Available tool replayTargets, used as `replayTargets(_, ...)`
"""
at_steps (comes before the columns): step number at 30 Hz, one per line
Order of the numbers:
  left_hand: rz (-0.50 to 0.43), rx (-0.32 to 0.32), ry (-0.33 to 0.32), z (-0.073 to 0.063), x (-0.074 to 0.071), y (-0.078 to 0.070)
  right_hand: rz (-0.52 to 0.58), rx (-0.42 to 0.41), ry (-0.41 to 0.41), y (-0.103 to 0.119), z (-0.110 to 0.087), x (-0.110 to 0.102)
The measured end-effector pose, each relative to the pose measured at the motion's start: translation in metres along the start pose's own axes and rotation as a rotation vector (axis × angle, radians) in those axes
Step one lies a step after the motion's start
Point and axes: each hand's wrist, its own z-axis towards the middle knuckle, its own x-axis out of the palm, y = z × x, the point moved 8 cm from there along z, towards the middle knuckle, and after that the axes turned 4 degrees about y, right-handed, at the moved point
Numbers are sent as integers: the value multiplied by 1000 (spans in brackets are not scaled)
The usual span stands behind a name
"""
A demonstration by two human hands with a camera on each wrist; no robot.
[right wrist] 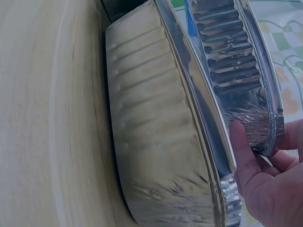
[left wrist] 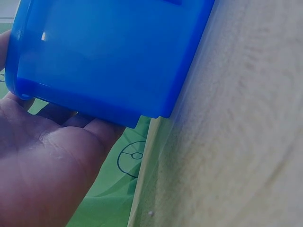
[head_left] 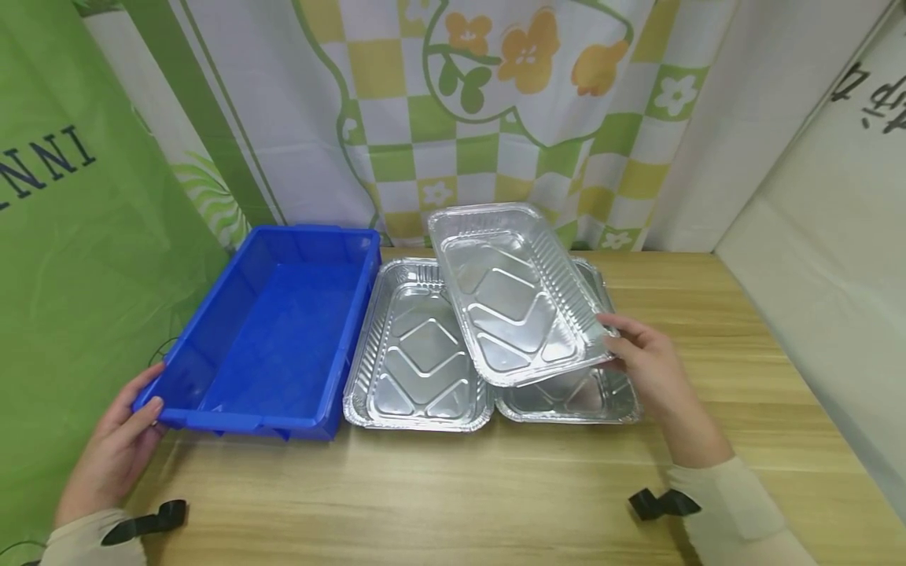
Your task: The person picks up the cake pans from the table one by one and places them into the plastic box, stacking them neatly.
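Note:
A blue plastic bin point(head_left: 290, 338) stands at the left of the table. At its near left corner, my left hand point(head_left: 120, 440) grips the rim, thumb on top; the left wrist view shows the fingers point(left wrist: 102, 132) against the outer wall. My right hand point(head_left: 647, 362) pinches the near right corner of a foil tray point(head_left: 506, 291), thumb and fingers on either side of its rim. That tray is tilted and lies over two others: the left foil tray point(head_left: 410, 369) is partly covered, and the right foil tray point(head_left: 616, 401) is mostly hidden beneath it.
The wooden table point(head_left: 453, 495) runs along the front and right. A patterned curtain point(head_left: 453, 149) hangs behind the trays. Green cloth point(head_left: 92, 259) borders the left side, and a pale cloth wall point(head_left: 835, 228) the right.

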Motion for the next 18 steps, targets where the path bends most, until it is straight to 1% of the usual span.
replayTargets(5,6,-7,-1,0,-1,0,-50,23,-3,0,2,6)
replayTargets(12,1,-9,-10,0,0,0,18,-3,24,-4,5,14)
replayTargets(18,9,-5,-13,0,0,-1,3,0,32,-5,6,20)
